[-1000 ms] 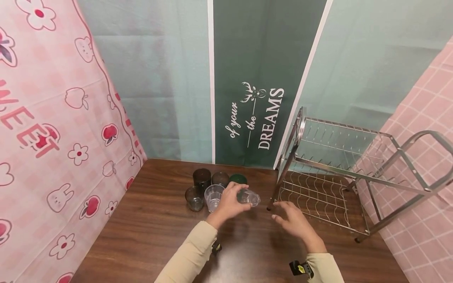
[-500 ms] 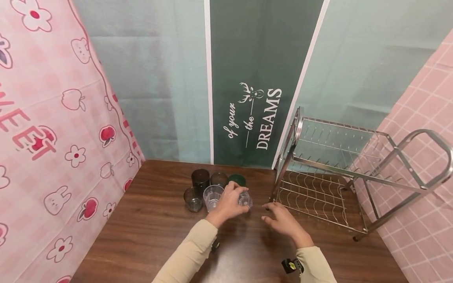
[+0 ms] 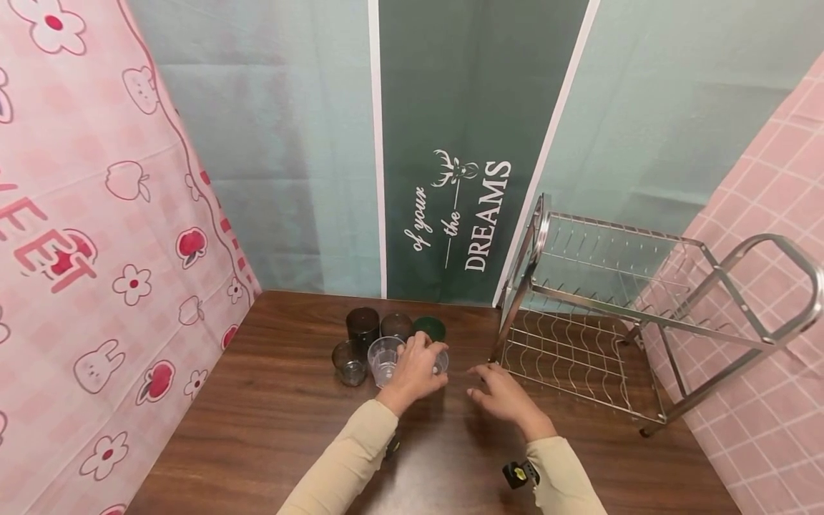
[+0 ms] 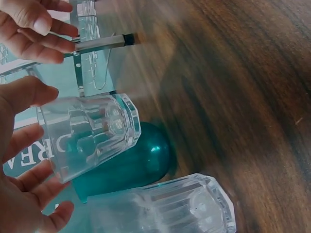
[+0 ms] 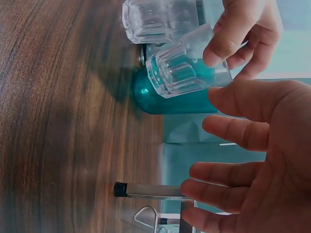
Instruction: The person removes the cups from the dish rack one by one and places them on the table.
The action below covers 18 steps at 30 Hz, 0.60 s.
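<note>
Hands work close together over the brown tabletop [image 3: 270, 429]: the left hand [image 3: 412, 372] curls its fingers round a clear faceted glass [image 4: 90, 133], held tilted just off the wood beside a teal glass [image 4: 129, 167] and another clear glass [image 3: 385, 360]. Nearby, the right hand [image 3: 505, 397] hovers with fingers spread, holding nothing, just beside the metal dish rack [image 3: 579, 336].

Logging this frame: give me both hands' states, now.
Left hand: holding a clear glass, fingers curled round it.
Right hand: open, fingers spread, holding nothing, near the rack.
</note>
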{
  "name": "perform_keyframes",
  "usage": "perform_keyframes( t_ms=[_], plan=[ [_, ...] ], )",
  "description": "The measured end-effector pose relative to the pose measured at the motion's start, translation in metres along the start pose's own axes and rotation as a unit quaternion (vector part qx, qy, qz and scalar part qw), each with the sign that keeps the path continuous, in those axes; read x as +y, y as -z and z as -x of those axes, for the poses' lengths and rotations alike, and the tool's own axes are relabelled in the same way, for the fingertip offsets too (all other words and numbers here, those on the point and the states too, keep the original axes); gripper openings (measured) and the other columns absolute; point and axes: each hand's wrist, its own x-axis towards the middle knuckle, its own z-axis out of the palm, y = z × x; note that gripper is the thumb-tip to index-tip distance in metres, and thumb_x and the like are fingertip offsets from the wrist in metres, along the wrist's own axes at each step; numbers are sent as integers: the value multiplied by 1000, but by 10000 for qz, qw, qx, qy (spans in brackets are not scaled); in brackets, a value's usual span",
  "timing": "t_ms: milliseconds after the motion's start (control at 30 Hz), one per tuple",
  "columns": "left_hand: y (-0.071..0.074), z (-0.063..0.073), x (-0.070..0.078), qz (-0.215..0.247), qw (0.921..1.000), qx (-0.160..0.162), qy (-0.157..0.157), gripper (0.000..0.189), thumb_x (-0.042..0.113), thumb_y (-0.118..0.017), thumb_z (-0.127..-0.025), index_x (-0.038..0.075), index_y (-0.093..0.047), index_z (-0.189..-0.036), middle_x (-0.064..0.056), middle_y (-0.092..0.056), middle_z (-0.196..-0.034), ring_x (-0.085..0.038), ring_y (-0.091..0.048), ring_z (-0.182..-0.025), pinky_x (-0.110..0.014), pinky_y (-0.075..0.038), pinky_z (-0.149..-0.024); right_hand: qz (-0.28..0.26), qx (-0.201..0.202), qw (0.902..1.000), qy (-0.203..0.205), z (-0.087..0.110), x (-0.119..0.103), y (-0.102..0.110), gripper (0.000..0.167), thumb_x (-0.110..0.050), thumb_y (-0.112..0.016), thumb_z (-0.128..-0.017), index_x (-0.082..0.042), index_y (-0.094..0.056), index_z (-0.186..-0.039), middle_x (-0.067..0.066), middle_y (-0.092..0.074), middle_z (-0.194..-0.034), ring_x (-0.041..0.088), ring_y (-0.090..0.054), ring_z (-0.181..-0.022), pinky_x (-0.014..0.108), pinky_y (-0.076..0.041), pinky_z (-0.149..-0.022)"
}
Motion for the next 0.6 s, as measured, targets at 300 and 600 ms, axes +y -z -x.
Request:
perform_keyframes(
  t_ms=[300,600],
  plan=[
    [-12,0,-4,-575,9983,131,-35,45,34,-75,-68,20,-66,-110,-6,-48,-103,-23,-49,-91,-39,-33,-70,48,-47,10000,10,-8,2,-8,29,-13,-67,-82,-2,-62,-109,15,-59,-110,36,-52,-108,48,-39,-91],
    [-19,2,-4,-753,9966,335,-55,42,35,-77,-69,17,-68,-106,-8,-46,-104,-24,-50,-88,-44,-34,-77,-23,-50,10000,-80,-11,3,-12,28,-12,-68,-82,-4,-63,-108,12,-59,-107,32,-54,-104,47,-41,-87]
  ],
)
